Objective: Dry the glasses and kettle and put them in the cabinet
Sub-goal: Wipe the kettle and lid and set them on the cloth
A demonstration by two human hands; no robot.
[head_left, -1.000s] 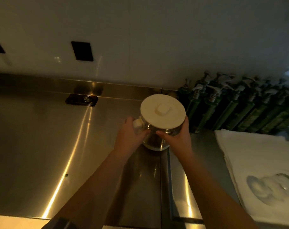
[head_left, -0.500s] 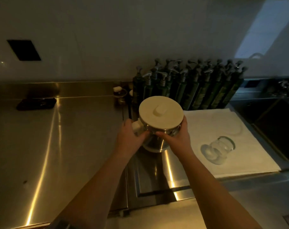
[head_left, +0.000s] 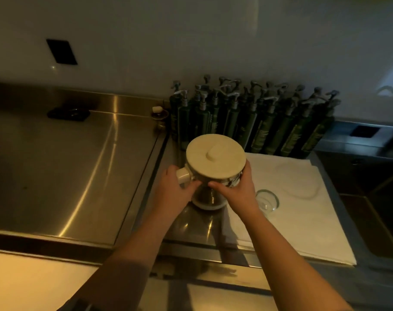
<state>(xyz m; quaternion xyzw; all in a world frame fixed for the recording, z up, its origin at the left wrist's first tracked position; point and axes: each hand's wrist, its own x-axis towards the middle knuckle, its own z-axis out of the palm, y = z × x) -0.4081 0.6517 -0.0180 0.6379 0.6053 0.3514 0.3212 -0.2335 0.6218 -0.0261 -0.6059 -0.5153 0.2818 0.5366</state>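
Note:
A steel kettle [head_left: 214, 157] with a cream lid and cream handle is held upright in both hands, just over the steel counter. My left hand [head_left: 172, 191] grips the handle side. My right hand [head_left: 237, 190] wraps the body on the right. A clear drinking glass [head_left: 267, 200] lies on its side on a white towel [head_left: 303, 198], just right of my right wrist. The kettle's lower body is partly hidden by my fingers.
Several dark green pump bottles [head_left: 247, 117] stand in rows against the wall behind the kettle. A steel counter [head_left: 67, 167] stretches left, with a small dark object [head_left: 67, 113] at its back. A sink basin [head_left: 375, 198] lies at the right.
The view has swung back left and down a little. The kettle stays in both hands, now lower and near the towel's left edge; the glass sits closer to my right wrist.

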